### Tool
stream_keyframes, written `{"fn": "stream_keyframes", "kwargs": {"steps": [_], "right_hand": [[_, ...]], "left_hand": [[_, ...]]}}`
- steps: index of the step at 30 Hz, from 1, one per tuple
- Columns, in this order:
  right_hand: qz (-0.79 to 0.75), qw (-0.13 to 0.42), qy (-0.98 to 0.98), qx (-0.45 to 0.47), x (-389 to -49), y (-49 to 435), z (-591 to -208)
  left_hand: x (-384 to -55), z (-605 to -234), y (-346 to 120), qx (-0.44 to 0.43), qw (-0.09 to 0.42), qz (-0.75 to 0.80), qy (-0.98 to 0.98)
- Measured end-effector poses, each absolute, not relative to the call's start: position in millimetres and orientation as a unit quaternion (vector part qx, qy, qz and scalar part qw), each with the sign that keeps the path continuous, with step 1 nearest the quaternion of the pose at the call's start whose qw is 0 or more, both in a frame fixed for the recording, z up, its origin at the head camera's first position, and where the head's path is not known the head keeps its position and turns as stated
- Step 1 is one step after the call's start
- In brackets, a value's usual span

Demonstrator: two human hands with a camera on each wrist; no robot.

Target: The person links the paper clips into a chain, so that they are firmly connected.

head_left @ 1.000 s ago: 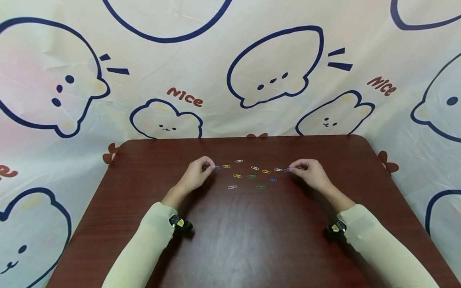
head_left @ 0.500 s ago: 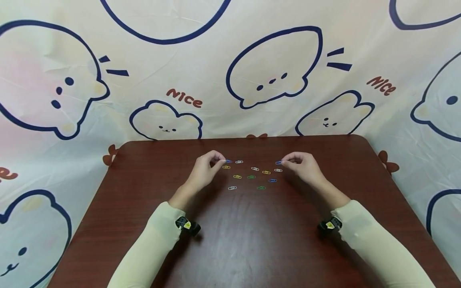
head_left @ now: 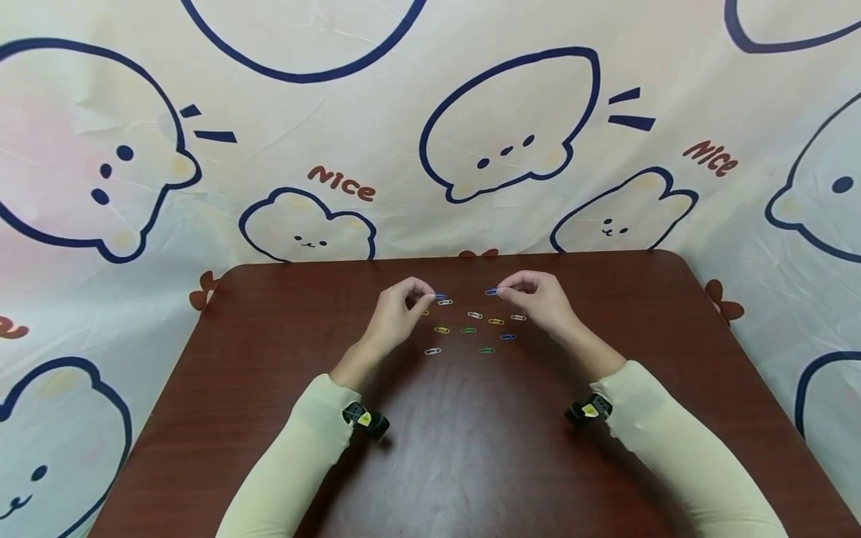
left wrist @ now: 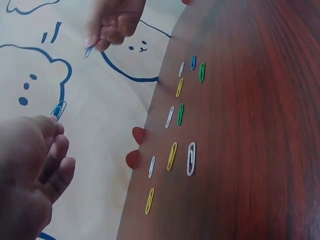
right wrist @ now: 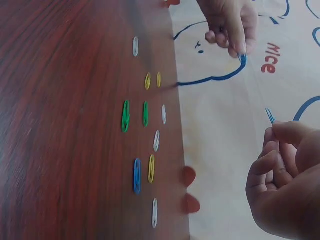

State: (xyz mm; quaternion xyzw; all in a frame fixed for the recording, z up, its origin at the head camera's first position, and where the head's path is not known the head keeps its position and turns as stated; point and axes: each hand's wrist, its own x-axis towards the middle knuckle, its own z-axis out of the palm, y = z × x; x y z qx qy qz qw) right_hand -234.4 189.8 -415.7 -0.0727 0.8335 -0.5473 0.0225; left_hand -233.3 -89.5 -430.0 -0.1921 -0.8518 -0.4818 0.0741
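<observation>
Between thumb and forefinger, my left hand [head_left: 397,314] pinches a blue paper clip [left wrist: 59,110], raised over the far part of the table. Facing it, my right hand [head_left: 543,302] pinches another blue paper clip [head_left: 492,292] by one end. A short gap separates the two clips, which point toward each other. Below and in front of the hands lie several loose paper clips: white ones such as this white clip [head_left: 433,351], yellow ones like this yellow clip [head_left: 495,321], two green clips [right wrist: 126,116] and a blue clip [right wrist: 137,176]. In the head view my left hand partly covers one yellow clip.
The dark red-brown wooden table [head_left: 457,448] ends at a straight far edge with rounded corners. Right behind it hangs a pale cloth [head_left: 403,224] with cartoon outlines. A small black camera [head_left: 366,420] sits on my left wrist, and another camera [head_left: 588,411] on my right.
Both hands have risen from the table and moved inward, the left to the right and the right to the left, each carrying its blue paper clip. The loose clips have stayed put.
</observation>
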Motion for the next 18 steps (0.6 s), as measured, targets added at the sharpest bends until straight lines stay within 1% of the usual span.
{"fn": "stream_keyframes", "kwargs": {"steps": [7,18], "right_hand": [[-0.570,0.028,0.819,-0.059,-237,171,-408],[-0.590,0.019,0.804,-0.071,-240,155,-405]], "left_hand": [[-235,-425,-78,-0.207,0.093,-0.480,-0.848],[-239,-423,-62,-0.229,0.127,-0.481,-0.837]]}}
